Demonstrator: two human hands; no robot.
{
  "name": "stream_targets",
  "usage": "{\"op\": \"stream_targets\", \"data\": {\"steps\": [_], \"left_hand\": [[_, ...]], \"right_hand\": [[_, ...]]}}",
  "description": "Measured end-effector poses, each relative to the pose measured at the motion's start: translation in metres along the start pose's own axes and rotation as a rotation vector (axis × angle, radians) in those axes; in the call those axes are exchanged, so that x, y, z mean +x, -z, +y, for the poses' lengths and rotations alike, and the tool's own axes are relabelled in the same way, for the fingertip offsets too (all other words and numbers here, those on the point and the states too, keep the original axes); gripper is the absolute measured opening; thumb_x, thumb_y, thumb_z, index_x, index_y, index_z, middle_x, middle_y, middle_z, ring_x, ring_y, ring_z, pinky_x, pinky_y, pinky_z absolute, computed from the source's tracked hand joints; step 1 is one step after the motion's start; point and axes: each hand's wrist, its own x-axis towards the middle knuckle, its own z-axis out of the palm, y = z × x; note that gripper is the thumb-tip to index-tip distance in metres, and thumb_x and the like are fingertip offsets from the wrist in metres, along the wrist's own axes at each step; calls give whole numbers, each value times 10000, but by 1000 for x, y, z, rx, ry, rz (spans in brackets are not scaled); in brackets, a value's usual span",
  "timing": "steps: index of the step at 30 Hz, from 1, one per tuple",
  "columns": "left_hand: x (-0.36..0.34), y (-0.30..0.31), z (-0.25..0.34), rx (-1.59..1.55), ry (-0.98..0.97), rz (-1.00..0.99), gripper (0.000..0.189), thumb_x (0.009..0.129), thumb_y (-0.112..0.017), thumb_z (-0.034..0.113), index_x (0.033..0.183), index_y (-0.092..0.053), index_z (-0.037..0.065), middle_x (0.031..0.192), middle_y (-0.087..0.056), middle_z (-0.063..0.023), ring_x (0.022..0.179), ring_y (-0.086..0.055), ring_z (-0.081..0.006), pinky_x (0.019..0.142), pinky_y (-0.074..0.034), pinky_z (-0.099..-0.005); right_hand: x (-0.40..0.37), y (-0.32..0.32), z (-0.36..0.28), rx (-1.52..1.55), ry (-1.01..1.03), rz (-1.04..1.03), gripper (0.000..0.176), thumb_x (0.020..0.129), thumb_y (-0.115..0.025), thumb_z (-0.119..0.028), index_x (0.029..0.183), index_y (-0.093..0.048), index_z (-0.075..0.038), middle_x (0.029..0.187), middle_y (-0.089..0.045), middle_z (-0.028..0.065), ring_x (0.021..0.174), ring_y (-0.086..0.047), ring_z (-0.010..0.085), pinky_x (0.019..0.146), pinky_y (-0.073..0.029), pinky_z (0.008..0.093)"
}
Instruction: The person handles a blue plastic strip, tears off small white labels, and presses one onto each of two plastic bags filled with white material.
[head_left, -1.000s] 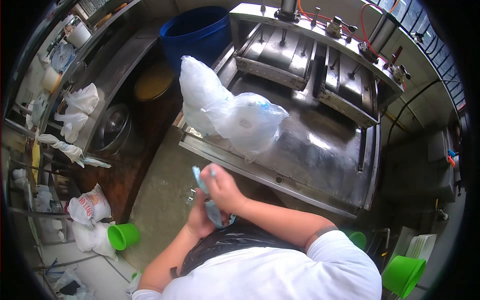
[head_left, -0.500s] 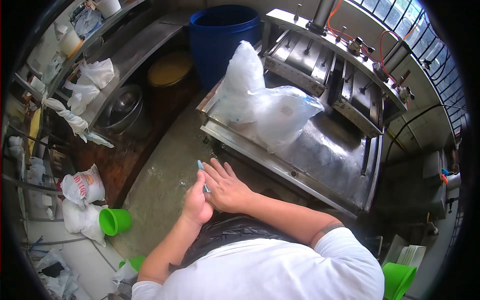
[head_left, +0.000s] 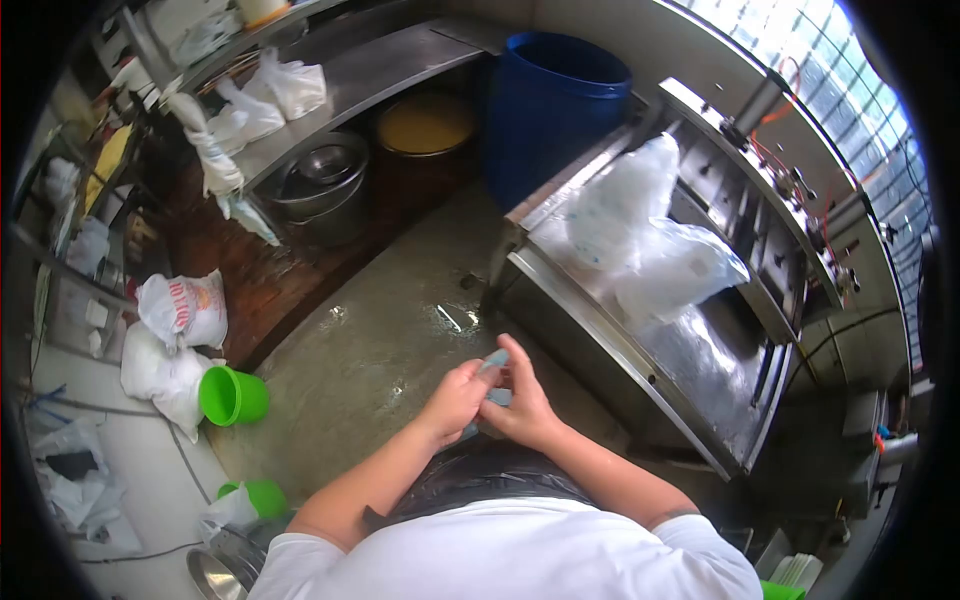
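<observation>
Both hands meet in front of the black plastic apron, over the wet floor. My left hand is closed round a soft light blue piece, which looks like a small cloth; its exact kind is hard to make out. Against it, my right hand has its fingers bent about the same piece, with the index finger raised. Bits of blue show between the hands and above the left fingers. The rest of the piece is hidden by the palms.
Two clear plastic bags rest on a metal press table to the right. Behind stands a blue barrel. At left are metal bowls, white sacks and a green bucket. A metal shelf runs along the back.
My view has turned left, so the press table sits further right. My hands have gone from pressed flat together to bent round the blue piece, which shows more.
</observation>
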Motion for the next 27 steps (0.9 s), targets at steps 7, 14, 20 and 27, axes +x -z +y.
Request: {"op": "stream_targets", "data": {"steps": [7,14,20,27], "left_hand": [[-3,47,6,115,-36,83,226,1126,-552,315,1120,-637,105,914,-642,18,657,-498,-40,529,-374,-234],[9,37,13,197,-461,280,275,1114,-554,297,1039,-645,49,811,-609,2,768,-552,-90,640,-457,-285],[-9,42,30,353,-259,352,165,1000,-544,138,998,-669,30,838,-624,-15,787,-550,-91,660,-447,-294],[3,28,24,216,-239,288,133,998,-527,135,1022,-633,57,815,-575,-3,716,-503,-86,606,-419,-301]], "right_hand": [[14,-23,-7,-261,83,-30,616,851,-858,-76,1406,-599,-15,1135,-658,122,988,-706,250,792,-581,371],[37,-28,-16,-299,383,60,276,870,-804,-12,1122,-693,1,1090,-663,124,861,-683,251,748,-575,373],[53,-23,-36,-128,291,50,437,867,-795,11,1277,-652,-28,1324,-597,146,992,-702,249,782,-603,336],[59,-4,-10,-260,392,-30,364,889,-799,-52,1241,-713,-18,1211,-682,163,1020,-727,287,810,-611,358]]}}
